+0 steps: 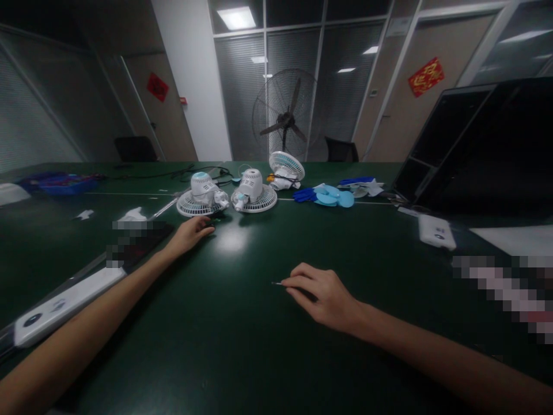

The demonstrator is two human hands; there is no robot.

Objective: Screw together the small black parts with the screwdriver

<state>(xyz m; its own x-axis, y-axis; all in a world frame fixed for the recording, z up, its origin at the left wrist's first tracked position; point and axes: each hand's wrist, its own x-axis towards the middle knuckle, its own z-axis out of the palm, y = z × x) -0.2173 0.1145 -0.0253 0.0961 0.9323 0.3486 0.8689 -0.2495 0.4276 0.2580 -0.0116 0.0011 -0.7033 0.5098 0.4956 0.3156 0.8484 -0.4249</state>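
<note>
With twelve o'clock taken as straight ahead, a thin metal piece is being pinched between the thumb and fingers of the right hand, clear above the green table, between twelve and one. The left hand is being held out toward eleven, fingers curved and thumb near them, just in front of the first fan; whether anything is being gripped there cannot be told.

The work is being judged as partway through. The first fan and the second fan, just short of twelve, are being supported on their grilles, housings upward; the third fan is lying tilted farther back at twelve. A light blue blade is lying loose toward half past twelve, so some assembly is seemingly being left undone. The metal piece is not being applied to any fan.
</note>
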